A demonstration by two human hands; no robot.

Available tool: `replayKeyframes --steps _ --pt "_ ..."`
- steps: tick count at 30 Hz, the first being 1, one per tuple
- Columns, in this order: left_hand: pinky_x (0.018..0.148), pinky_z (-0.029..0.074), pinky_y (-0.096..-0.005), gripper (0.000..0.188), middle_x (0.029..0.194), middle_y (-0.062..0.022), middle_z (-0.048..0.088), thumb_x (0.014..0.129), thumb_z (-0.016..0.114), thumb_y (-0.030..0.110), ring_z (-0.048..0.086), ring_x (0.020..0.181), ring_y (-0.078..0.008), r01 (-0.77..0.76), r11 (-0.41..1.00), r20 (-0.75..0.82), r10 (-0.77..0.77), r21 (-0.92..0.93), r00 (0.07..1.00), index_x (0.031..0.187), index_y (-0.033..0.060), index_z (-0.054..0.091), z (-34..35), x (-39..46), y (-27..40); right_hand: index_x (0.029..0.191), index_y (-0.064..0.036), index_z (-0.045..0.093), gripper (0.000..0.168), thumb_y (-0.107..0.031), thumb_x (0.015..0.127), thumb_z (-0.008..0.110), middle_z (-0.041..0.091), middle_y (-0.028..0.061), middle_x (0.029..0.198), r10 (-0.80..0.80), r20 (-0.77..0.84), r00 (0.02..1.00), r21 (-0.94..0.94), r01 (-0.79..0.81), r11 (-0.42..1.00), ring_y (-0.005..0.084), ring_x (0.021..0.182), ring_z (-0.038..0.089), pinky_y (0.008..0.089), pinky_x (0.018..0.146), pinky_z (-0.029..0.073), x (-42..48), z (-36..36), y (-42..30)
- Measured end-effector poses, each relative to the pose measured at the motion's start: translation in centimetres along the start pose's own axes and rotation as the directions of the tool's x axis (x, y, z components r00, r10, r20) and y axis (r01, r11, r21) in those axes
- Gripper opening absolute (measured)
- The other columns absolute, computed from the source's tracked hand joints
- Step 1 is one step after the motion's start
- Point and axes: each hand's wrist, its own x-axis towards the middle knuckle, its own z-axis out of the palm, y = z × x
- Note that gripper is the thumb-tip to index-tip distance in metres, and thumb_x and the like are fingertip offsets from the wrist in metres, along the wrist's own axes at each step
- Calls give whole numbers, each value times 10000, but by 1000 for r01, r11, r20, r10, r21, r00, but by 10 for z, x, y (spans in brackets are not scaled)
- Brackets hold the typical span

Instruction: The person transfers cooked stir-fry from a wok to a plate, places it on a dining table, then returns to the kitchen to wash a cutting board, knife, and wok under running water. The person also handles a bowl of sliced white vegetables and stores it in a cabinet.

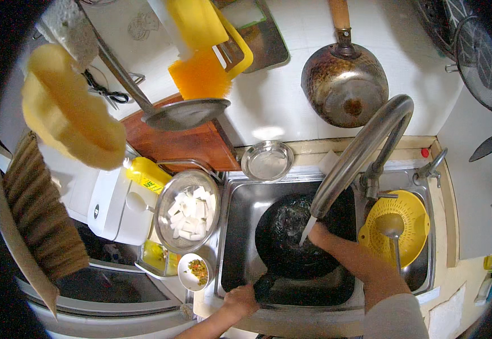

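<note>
A black wok point(273, 248) sits in the stainless steel sink point(239, 254), with water swirling inside it. My left hand point(241, 300) grips the wok's dark handle point(266, 283) at the sink's front edge. Reaching in from the right, my right hand point(319, 235) is over the wok, close under the faucet point(350, 169). The faucet's spout and the water stream point(307, 232) cover part of this hand; whether it holds anything is hidden.
Left of the sink stand a perforated metal bowl point(164, 229) of white cut pieces and a small white bowl point(186, 277) of chopped food. A yellow colander point(413, 250) with a ladle point(390, 224) occupies the right basin. A skillet point(345, 84) hangs behind; a sponge gourd-like item point(68, 110) hangs upper left.
</note>
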Motion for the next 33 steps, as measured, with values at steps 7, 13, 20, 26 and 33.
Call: replayKeyframes --steps 7,13,20,26,33 --pt "728 454 -388 400 882 -204 563 649 549 257 558 842 -315 15 1000 -179 -17 -15 984 952 0 508 -2 -6 9 758 -46 533 103 -117 746 459 512 70 683 46 -112 993 -218 -69 973 216 599 508 332 496 418 20 -18 3" --pt "736 452 -389 421 903 -203 557 655 552 282 554 853 -313 -14 999 -122 10 -32 992 962 1 499 6 -4 -1 743 -65 532 94 -104 749 447 525 113 688 -84 103 991 -285 111 952 240 630 521 353 528 427 -48 -92 -38" --pt "731 456 -371 410 907 -187 562 657 553 288 553 871 -292 15 1000 -170 -15 -3 985 962 19 501 -20 -19 23 733 -12 500 126 -107 762 423 522 131 667 83 2 997 -129 -82 988 272 643 518 364 590 425 37 -16 17" --pt "748 448 -375 405 937 -187 555 669 525 244 547 888 -294 12 1000 -145 -11 9 989 1007 25 482 -2 -11 1 606 -27 475 138 -103 719 452 426 73 544 -144 56 988 -309 155 938 220 593 453 334 558 384 -44 -75 -24" --pt "759 443 -382 459 943 -199 550 669 526 242 540 899 -303 77 996 -115 -72 36 991 1065 27 433 -17 -17 13 691 -14 594 128 -115 660 523 559 142 667 346 13 938 859 -188 476 290 661 542 390 641 441 -8 -62 -69"
